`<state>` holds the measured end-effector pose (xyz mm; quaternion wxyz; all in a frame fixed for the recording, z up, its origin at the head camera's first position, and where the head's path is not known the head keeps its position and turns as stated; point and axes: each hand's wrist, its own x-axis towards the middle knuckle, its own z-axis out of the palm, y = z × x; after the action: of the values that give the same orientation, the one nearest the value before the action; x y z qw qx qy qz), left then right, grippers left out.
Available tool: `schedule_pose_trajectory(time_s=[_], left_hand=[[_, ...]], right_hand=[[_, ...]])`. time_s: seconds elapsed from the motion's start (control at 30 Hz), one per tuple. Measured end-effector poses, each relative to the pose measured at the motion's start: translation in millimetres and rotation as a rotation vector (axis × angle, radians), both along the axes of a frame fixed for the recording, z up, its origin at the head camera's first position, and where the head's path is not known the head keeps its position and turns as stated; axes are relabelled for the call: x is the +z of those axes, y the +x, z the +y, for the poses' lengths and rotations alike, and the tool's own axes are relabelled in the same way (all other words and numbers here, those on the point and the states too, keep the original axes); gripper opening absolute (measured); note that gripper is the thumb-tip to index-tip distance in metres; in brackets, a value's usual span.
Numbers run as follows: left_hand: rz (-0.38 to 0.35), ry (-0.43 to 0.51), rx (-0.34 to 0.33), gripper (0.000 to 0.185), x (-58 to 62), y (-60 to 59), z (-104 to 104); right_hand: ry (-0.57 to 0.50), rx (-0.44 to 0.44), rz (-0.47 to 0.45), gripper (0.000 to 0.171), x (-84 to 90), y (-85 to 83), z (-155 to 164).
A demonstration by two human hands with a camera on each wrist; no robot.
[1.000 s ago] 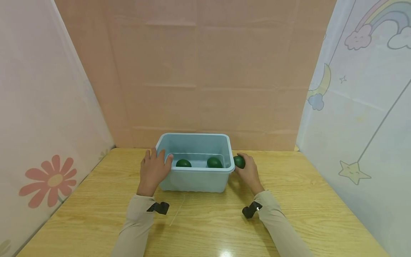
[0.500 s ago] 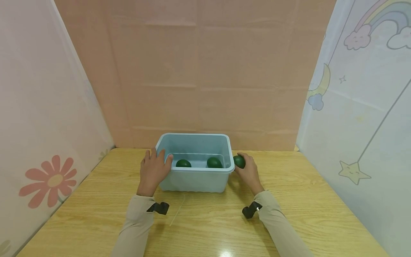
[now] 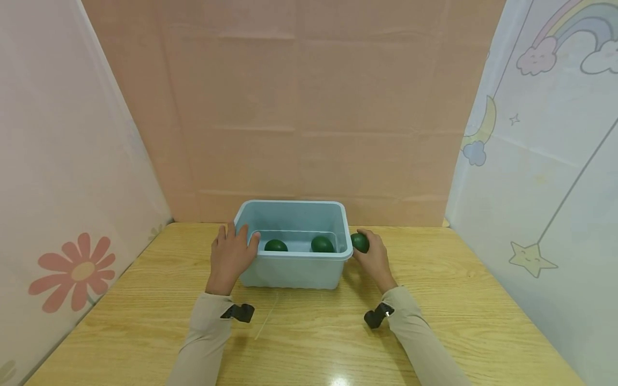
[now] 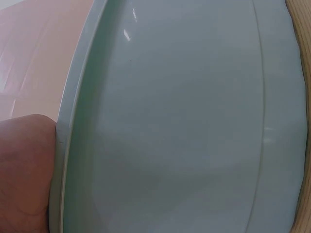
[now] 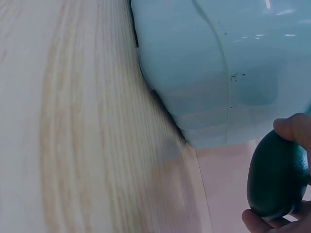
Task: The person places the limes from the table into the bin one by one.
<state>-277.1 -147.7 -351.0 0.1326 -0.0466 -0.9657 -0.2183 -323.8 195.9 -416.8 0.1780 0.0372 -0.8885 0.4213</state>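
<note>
Looking down from the head camera, the light blue plastic bin (image 3: 294, 268) sits on the wooden table (image 3: 145, 321), toward its far side. The left hand (image 3: 230, 257) rests against the bin's left wall with fingers straight and the thumb lying over the rim. The right hand (image 3: 374, 258) curls round a dark green ball (image 3: 359, 243), smooth, round and slightly glossy, held just beside the bin's right rim and outside it. 2 more green balls (image 3: 276, 245) lie on the bin's floor, one at the left and the other green ball (image 3: 322, 244) at the right, apart from each other.

In the left wrist view, the bin (image 4: 184, 126) fills the frame, a pale, smooth wall with a rolled rim; part of the left hand (image 4: 24, 174) presses against that rim.

In the right wrist view, the dark green ball (image 5: 277, 174) looks egg-like and matte, pinched between fingertips (image 5: 294, 128) above and below, close to the bin's rounded corner (image 5: 204, 73) and above the table (image 5: 73, 126).
</note>
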Motion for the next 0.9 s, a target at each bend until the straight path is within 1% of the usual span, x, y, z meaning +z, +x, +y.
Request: schedule_pose_trajectory(time_s=[0.57, 0.77, 0.9], left_hand=[[-0.001, -0.006, 0.001, 0.059, -0.3, 0.3, 0.0], [0.027, -0.007, 0.002, 0.057, -0.4, 1.8, 0.5], [0.028, -0.002, -0.003, 0.057, -0.2, 1.2, 0.8]], right_hand=[[-0.005, -0.008, 0.011, 0.055, 0.0, 1.1, -0.8], [0.007, 0.002, 0.033, 0.053, -1.0, 0.3, -0.1], [0.007, 0.007, 0.036, 0.053, -0.7, 0.7, 0.4]])
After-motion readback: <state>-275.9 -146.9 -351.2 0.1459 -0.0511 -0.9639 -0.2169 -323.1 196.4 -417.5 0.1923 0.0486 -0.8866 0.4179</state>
